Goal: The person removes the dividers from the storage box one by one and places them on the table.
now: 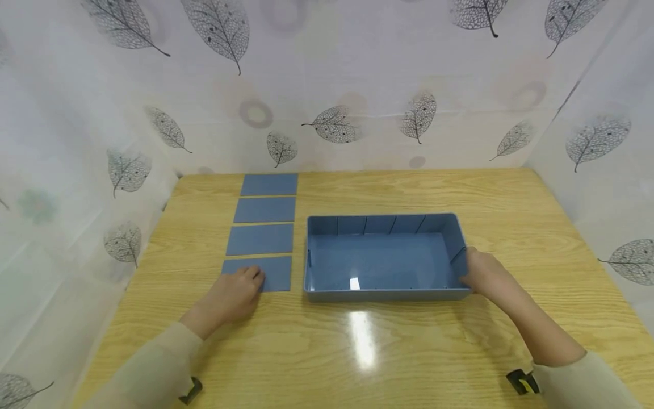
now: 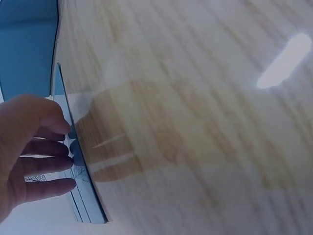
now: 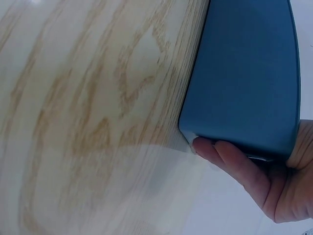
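Observation:
A shallow blue rectangular box (image 1: 378, 261), open at the top, stands on the table. My right hand (image 1: 487, 272) grips its right wall near the front corner; in the right wrist view, fingers (image 3: 234, 161) press the outside of that wall while the rest of the hand reaches over the rim. Left of the box, several flat blue panels lie in a column. On the nearest panel (image 1: 278, 274) my left hand (image 1: 237, 292) rests; the left wrist view shows its fingers (image 2: 49, 190) fairly straight and spread, with the tips touching the panel.
Farther back in the column lie other panels (image 1: 259, 240), with narrow gaps between them. Slots line the box's inner walls. The wooden table (image 1: 388, 352) has a glossy surface with a light reflection, and a leaf-patterned curtain (image 1: 347, 68) borders its back and sides.

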Tool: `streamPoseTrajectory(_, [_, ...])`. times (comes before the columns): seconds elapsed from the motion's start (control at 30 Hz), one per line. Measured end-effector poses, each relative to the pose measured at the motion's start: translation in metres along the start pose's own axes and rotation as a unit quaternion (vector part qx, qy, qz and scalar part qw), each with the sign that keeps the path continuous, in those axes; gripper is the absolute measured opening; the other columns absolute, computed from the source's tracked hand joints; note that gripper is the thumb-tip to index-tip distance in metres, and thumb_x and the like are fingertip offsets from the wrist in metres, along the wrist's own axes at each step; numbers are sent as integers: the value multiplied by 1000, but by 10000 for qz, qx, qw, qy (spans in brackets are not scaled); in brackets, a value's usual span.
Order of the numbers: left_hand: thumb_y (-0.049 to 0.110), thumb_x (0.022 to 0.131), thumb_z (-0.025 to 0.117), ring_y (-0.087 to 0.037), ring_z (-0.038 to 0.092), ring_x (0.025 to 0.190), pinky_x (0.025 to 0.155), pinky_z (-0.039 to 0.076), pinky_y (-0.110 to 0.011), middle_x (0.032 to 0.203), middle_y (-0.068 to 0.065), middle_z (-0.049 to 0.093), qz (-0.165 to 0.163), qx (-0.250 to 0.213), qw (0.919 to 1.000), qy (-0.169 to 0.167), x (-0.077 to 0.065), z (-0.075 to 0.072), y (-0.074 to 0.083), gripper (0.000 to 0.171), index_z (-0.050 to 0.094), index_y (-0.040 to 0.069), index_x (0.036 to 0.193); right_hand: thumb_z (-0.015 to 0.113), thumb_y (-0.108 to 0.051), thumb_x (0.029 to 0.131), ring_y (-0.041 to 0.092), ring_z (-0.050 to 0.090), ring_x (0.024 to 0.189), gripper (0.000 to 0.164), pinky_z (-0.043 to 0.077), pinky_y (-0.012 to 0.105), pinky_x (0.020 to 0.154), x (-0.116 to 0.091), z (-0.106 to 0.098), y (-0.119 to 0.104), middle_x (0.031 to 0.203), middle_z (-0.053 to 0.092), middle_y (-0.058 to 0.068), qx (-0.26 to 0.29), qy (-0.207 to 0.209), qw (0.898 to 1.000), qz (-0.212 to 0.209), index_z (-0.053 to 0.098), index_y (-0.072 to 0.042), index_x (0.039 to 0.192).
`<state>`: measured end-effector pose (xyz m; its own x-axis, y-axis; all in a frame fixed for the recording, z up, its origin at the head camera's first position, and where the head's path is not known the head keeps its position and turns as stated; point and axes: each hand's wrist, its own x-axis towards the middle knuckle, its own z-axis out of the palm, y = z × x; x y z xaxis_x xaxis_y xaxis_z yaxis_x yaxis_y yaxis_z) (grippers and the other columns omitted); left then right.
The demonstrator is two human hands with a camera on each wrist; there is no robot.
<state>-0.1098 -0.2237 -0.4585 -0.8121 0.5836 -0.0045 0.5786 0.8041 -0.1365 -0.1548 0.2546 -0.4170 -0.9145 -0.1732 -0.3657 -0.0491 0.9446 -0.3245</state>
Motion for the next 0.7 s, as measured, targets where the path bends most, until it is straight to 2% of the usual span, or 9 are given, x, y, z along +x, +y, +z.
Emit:
streamPoseTrajectory(0.17, [18, 79, 64, -28, 64, 81, 57, 54, -40, 95, -13, 63, -57, -248, 9996, -85, 3, -7, -3, 31, 67, -1, 104, 62, -1, 83, 23, 62, 58, 50, 52, 33, 51, -1, -1, 2, 84, 56, 37, 87, -183, 9997, -135, 33, 29, 111])
streamPoseTrajectory(0.27, [21, 79, 64, -26, 64, 79, 59, 54, -39, 90, -11, 63, -78, -310, 9995, -51, 4, -10, -5, 28, 68, 1, 100, 61, -6, 87, 19, 63, 54, 59, 54, 33, 54, -2, -2, 4, 86, 56, 38, 141, -422, 9988, -223, 26, 31, 117])
streamPoseTrajectory(0.37, [22, 78, 66, -24, 63, 72, 54, 52, -37, 82, -8, 62, -65, -235, 9997, 65, 5, -12, -7, 24, 68, 4, 94, 61, -12, 89, 18, 63, 53, 67, 54, 34, 57, -2, -6, 4, 85, 57, 36, 109, -634, 9974, -315, 22, 33, 121])
streamPoseTrajectory(0.47, [25, 79, 66, -23, 62, 68, 50, 50, -35, 80, -6, 63, -83, -160, 9998, 76, 8, -17, -9, 24, 68, 6, 92, 60, -19, 91, 17, 62, 53, 69, 54, 37, 60, 1, -11, 4, 78, 58, 27, -23, -761, 9959, -494, 25, 34, 120])
streamPoseTrajectory(0.53, [28, 80, 67, -23, 64, 71, 53, 52, -36, 84, -7, 67, -104, -140, 9998, 61, 9, -21, -9, 27, 69, 6, 95, 57, -20, 93, 16, 58, 52, 56, 52, 36, 58, 3, -15, 3, 72, 56, 18, -188, -782, 9945, -672, 38, 30, 109])
streamPoseTrajectory(0.6, [30, 81, 67, -24, 66, 73, 54, 53, -36, 89, -8, 68, -128, -217, 9997, 55, 11, -27, -10, 30, 70, 6, 99, 52, -21, 95, 13, 49, 49, 39, 47, 32, 55, 5, -17, 2, 61, 49, 6, -400, -794, 9929, -788, 51, 18, 89])
streamPoseTrajectory(0.63, [30, 81, 67, -24, 66, 74, 53, 53, -35, 92, -9, 69, -136, -283, 9995, 74, 12, -29, -10, 31, 70, 6, 100, 50, -21, 96, 11, 44, 48, 35, 44, 30, 52, 5, -19, 1, 58, 45, 2, -492, -793, 9923, -813, 53, 9, 78])
streamPoseTrajectory(0.7, [31, 82, 66, -25, 67, 74, 49, 52, -33, 97, -10, 69, -188, -437, 9988, 119, 15, -34, -9, 33, 70, 6, 103, 48, -22, 97, 10, 33, 47, 37, 37, 27, 49, 5, -23, -1, 53, 36, -3, -589, -776, 9921, -795, 45, -7, 64])
